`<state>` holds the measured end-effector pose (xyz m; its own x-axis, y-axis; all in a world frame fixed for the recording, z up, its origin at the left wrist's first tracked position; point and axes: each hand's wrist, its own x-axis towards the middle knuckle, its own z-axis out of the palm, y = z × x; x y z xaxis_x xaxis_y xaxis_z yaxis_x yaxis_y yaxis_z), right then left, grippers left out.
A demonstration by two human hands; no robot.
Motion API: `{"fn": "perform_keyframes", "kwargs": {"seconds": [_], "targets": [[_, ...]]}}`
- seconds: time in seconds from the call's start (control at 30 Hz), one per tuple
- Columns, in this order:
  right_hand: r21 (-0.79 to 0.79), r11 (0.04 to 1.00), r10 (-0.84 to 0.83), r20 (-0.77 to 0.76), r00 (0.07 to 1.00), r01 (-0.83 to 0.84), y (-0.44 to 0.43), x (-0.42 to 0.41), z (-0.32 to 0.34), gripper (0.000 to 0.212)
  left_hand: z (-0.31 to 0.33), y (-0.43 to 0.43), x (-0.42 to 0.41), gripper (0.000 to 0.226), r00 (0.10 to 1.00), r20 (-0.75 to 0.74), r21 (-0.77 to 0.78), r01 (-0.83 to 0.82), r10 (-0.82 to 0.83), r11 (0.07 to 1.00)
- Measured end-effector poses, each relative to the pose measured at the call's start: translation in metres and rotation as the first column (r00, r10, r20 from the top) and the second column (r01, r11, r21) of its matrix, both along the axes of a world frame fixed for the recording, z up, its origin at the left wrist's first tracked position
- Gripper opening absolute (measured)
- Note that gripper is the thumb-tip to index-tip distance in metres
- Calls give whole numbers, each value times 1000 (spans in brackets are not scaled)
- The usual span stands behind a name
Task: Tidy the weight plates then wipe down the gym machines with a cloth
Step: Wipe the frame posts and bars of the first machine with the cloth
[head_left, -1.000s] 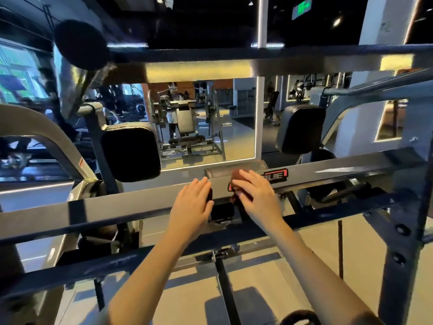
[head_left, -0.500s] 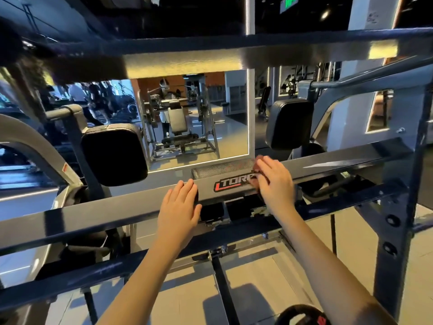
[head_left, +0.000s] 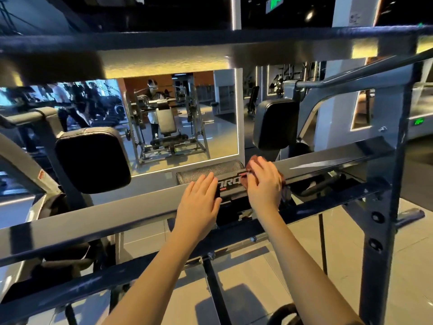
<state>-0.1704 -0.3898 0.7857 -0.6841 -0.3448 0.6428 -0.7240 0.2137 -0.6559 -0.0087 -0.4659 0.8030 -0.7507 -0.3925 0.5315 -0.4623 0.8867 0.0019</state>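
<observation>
A grey steel crossbar [head_left: 328,164] of a gym machine runs across in front of me, with a red-and-white logo near its middle. My right hand [head_left: 263,186] presses a dark red cloth [head_left: 254,161] against the bar, just right of the logo; most of the cloth is hidden under the hand. My left hand [head_left: 199,205] lies flat on the bar left of the logo, fingers straight. A black weight plate [head_left: 284,314] peeks in at the bottom edge.
Two black pads [head_left: 93,159] [head_left: 276,124] flank the bar. A lower dark rail [head_left: 339,200] runs under it, an upright post [head_left: 386,207] stands at right, and a thick beam [head_left: 210,38] crosses overhead. A mirror [head_left: 178,118] lies beyond.
My right hand has slid the cloth to the right along the bar, uncovering more of the logo. My left hand has stayed on the bar.
</observation>
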Motion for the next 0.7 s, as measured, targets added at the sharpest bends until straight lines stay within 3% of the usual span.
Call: {"fn": "perform_keyframes", "kwargs": {"seconds": [0.1, 0.17, 0.33, 0.4, 0.47, 0.53, 0.6, 0.7], "targets": [[135, 975, 199, -159, 967, -179, 12, -3, -14, 41, -11, -8, -4, 56, 1000, 7, -17, -9, 9, 1000], [184, 963, 229, -189, 955, -194, 23, -30, -11, 42, -12, -11, -5, 52, 1000, 12, -50, -24, 25, 998], [32, 998, -63, 38, 997, 62, 19, -35, 7, 36, -15, -9, -8, 54, 999, -35, -28, -31, 30, 999], [33, 999, 37, 5, 999, -37, 14, -14, 1, 37, -15, -5, -10, 54, 997, -50, -27, -52, 51, 998], [125, 977, 188, -109, 976, -174, 19, -11, -7, 41, -13, -1, -16, 55, 996, -63, -7, -55, 55, 998], [203, 957, 242, -163, 956, -208, 29, -36, -3, 42, -11, 2, -25, 55, 998, -58, -12, -32, 31, 999], [182, 971, 182, -136, 974, -156, 36, -66, 3, 41, -8, 6, -34, 56, 999, -38, -36, 3, -4, 999], [68, 997, -32, 21, 999, 30, 34, -75, 9, 41, -1, 15, -50, 59, 1000, 15, -58, 14, -13, 998]]}}
